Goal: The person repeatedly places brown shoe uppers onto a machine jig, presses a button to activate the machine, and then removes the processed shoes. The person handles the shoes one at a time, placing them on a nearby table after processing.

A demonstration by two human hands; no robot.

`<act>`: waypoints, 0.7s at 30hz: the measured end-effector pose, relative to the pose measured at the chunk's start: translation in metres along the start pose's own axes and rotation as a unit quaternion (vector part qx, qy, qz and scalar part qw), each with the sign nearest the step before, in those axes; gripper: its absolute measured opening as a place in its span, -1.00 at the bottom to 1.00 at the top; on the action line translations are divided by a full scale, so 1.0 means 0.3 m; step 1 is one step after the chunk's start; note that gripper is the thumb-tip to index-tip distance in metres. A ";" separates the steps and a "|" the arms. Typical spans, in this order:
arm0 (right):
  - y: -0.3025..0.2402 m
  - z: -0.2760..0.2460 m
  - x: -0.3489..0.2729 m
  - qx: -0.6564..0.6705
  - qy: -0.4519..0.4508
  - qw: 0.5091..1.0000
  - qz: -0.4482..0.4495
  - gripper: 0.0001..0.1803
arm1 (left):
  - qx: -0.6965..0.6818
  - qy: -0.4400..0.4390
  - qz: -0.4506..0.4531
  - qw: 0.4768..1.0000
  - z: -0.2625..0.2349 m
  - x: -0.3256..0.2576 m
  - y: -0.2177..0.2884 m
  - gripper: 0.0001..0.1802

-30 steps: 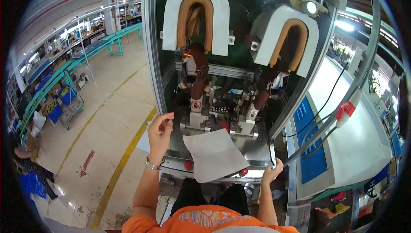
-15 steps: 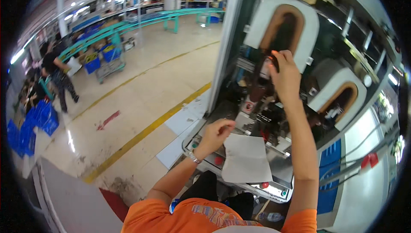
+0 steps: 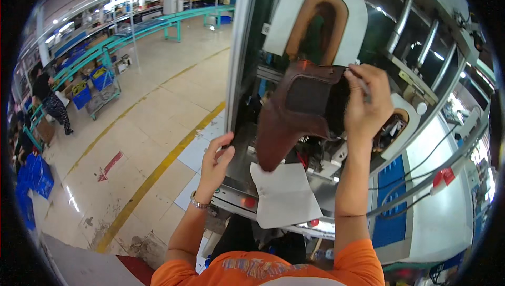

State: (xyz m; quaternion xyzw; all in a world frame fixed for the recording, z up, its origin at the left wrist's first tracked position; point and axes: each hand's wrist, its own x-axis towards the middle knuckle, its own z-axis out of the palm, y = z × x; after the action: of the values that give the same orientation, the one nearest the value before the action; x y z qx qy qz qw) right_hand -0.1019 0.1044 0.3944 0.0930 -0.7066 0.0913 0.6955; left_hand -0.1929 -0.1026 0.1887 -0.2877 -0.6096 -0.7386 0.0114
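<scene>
A brown leather boot upper (image 3: 300, 104) with a dark elastic side panel hangs in front of the machine, its toe pointing down toward me. My right hand (image 3: 368, 99) grips it by the top edge, thumb and fingers pinched on the rim. To the left, my left hand (image 3: 214, 165) is raised beside the machine's front edge, fingers apart, with nothing in it. Below the boot's toe a creased white sheet (image 3: 286, 195) lies on the machine's front ledge. Behind the boot stands a pale U-shaped mould (image 3: 344, 28) with a brown padded inner edge.
A second U-shaped mould (image 3: 397, 133) sits at the right of the machine. A red button (image 3: 249, 202) is on the front ledge. Cables with a red tag (image 3: 443, 179) hang at the right. Far left, a person (image 3: 48, 96) stands near blue crates (image 3: 39, 173) and a green conveyor (image 3: 158, 26).
My right hand has lifted the boot upper off the machine and turned it toward me. The left hand has moved left and its fingers have spread. The view has shifted right.
</scene>
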 end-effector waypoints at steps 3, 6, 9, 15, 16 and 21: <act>-0.002 -0.153 -0.006 -0.008 -0.026 0.998 0.057 -0.88 | -0.206 -0.130 -0.071 0.967 0.097 0.019 0.125 -0.46; 0.053 -0.260 -0.102 0.043 -0.027 0.991 0.127 -0.87 | -0.369 -0.276 -0.155 0.874 0.194 -0.003 0.153 -0.42; 0.125 -0.415 -0.229 0.049 -0.041 0.970 0.236 -0.87 | -0.415 -0.324 -0.212 0.823 0.341 -0.082 0.173 -0.43; 0.164 -0.905 -0.657 0.258 0.049 0.811 0.523 -0.26 | -0.355 -0.369 -0.266 0.817 0.668 -0.275 0.160 -0.50; 0.126 -0.986 -0.775 0.242 0.085 0.752 0.607 -0.20 | -0.358 -0.383 -0.302 0.796 0.722 -0.319 0.154 -0.50; -0.358 -1.213 -1.145 0.435 0.039 0.535 0.723 0.08 | -0.304 -0.466 -0.385 0.736 0.960 -0.587 0.023 -0.49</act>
State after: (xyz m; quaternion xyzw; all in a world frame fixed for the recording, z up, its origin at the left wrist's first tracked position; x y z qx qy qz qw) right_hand 0.2826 0.0961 0.0565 -0.1625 -0.3785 0.8629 0.2929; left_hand 0.0751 0.0981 0.1439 -0.3245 -0.3401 -0.5993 -0.6480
